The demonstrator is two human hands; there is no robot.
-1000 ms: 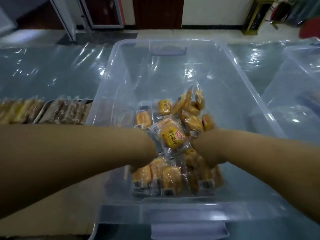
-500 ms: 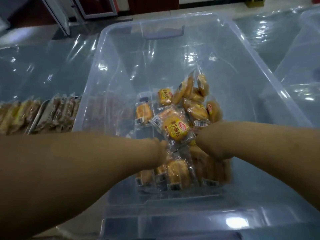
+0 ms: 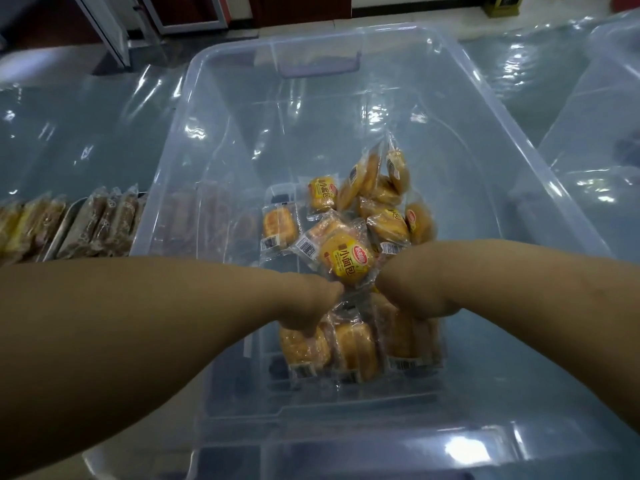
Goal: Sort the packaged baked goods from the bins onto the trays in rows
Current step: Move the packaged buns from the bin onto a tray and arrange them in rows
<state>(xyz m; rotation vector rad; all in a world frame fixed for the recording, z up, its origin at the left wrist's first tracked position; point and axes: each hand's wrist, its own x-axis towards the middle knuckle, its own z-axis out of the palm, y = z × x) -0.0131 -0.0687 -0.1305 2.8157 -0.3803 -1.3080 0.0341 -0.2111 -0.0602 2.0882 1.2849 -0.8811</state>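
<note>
A large clear plastic bin (image 3: 540,188) holds several packaged small breads in yellow-labelled wrappers (image 3: 346,259). Both my arms reach down into it. My left hand (image 3: 308,303) and my right hand (image 3: 412,292) are close together, seen from the wrist side, with most of the fingers hidden. Between and under them is a row of several upright bread packs (image 3: 353,348), which both hands grip from the two ends. More loose packs (image 3: 384,195) lie heaped just beyond the hands.
At the left, a metal tray (image 3: 65,230) carries rows of darker packaged goods (image 3: 104,220), partly seen through the bin wall. A second clear bin (image 3: 595,126) stands at the right. Shiny plastic sheeting (image 3: 69,109) covers the table.
The view has tilted down and come closer to the bin. My two hands have drawn nearer each other around the row of packs.
</note>
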